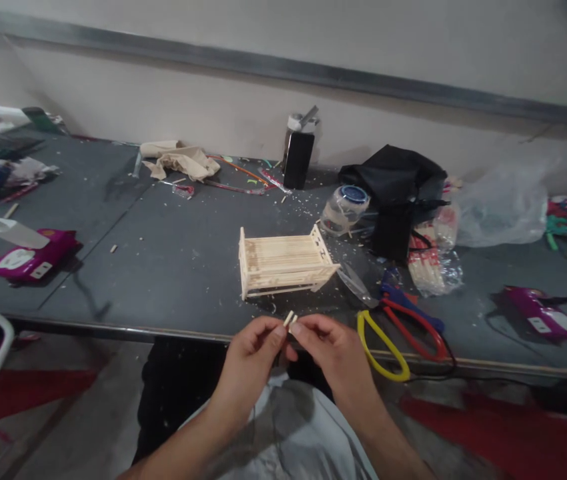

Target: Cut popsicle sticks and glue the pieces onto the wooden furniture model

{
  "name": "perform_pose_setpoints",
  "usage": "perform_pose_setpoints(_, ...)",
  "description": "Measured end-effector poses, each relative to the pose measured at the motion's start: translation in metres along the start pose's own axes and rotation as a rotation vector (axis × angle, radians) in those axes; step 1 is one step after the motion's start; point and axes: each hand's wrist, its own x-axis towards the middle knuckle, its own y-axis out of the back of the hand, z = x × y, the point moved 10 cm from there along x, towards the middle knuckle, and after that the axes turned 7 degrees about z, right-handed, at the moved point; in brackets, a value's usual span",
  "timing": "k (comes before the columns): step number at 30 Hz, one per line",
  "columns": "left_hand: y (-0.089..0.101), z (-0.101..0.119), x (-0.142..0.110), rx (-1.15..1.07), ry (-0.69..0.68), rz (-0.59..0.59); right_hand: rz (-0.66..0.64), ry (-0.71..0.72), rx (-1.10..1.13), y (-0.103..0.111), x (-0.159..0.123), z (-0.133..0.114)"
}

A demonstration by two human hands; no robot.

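Observation:
Just off the front edge of the table, my left hand (259, 345) pinches a small wooden stick (289, 317) between thumb and fingers. Close against it, my right hand (327, 343) pinches a second short stick piece (293, 324). The two pieces sit side by side, and I cannot tell whether they touch. Beyond my hands a miniature bed made of pale wooden sticks (283, 257) stands upright on the table, with raised ends and a slatted top. Neither hand touches it.
Scissors with yellow and red handles (383, 353) overhang the table edge by my right hand. Behind them lie a blue-handled tool (408, 303), a clear jar (344, 208), a black bag (393, 180) and packaged sticks (431, 263). A phone (298, 160) leans on a bottle. Purple power strips (33, 257) flank the space.

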Motion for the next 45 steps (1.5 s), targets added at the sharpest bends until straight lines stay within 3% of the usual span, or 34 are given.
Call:
perform_pose_setpoints(6, -0.006, -0.010, -0.005, -0.021, 0.131, -0.025, 0.011, -0.105, 0.154, 0.003, -0.006, 0.011)
perform_pose_setpoints(19, -0.021, -0.014, -0.005, -0.044, 0.165, -0.071, -0.003, -0.202, 0.400, 0.000, -0.014, 0.036)
perform_pose_setpoints(31, -0.026, -0.016, 0.001, 0.042, 0.162, -0.114, 0.019, -0.243, 0.420, 0.006, -0.013, 0.046)
perform_pose_setpoints(45, -0.025, -0.014, 0.008, 0.083, 0.107, -0.024, 0.070, -0.295, 0.400, 0.012, -0.012, 0.054)
